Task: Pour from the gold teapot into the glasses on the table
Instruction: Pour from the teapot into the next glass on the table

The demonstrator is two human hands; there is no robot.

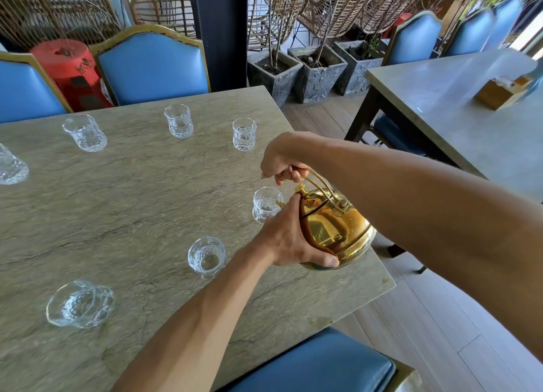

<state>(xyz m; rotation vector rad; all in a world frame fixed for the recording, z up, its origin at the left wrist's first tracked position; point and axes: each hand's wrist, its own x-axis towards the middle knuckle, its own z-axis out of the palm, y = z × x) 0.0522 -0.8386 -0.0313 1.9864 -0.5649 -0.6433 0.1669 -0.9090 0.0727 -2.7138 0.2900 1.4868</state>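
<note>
The gold teapot hangs tilted to the left over the right side of the stone table. My right hand is closed around its wire handle from above. My left hand cups the pot's body and underside, one finger resting by the lid knob. The spout points into a clear cut glass, partly hidden behind my left hand. Several more glasses stand around the table: one close by, one at the near left, and others at the far side.
Blue padded chairs stand at the far edge and right below me. A second table with a wooden box is on the right. Stone planters and a red stool are behind.
</note>
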